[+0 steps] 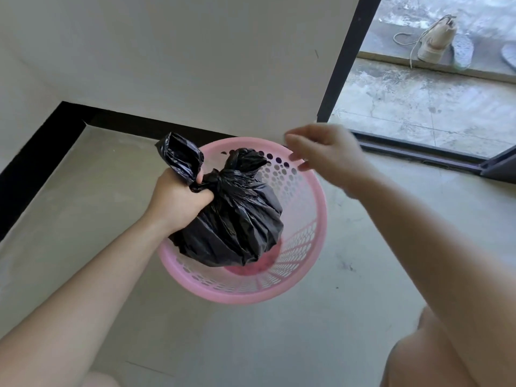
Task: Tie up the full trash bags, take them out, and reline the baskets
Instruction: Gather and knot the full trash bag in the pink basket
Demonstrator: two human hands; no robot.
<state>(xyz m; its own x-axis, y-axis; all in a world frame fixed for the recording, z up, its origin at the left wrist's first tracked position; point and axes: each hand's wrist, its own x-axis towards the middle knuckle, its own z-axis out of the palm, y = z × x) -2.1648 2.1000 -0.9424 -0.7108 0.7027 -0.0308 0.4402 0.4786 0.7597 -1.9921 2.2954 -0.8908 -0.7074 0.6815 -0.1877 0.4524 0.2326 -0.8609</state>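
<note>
- Black plastic is bunching inside the left hand [178, 199], whose fingers are curling tight round the twisted neck of the trash bag [237, 219], just beside its knot.
- A loose tail of the bag's plastic is sticking up above that fist, and a second tuft is poking up from the knot.
- The bag is bulging full and knotted shut, and it is hanging in the mouth of the pink basket [321, 210], toward the basket's left side; whether its underside is resting on the basket's bottom cannot be told.
- The right hand [332, 160] is hovering over the far right rim of the basket with its fingers loosely spread and nothing in them; it is showing blurred, so whether the fingertips are touching the rim cannot be told.
- The basket is standing on the grey floor [83, 219], near the corner where a black skirting [42, 152] is running along the foot of the pale wall [195, 51].
- A dark door frame [346, 51] is rising behind the right hand, and rough concrete is showing beyond it.
- A beige shoe [435, 40] with trailing laces is lying outside on a step, well apart from the basket.
- A bare knee [418, 358] is showing at the lower right.
</note>
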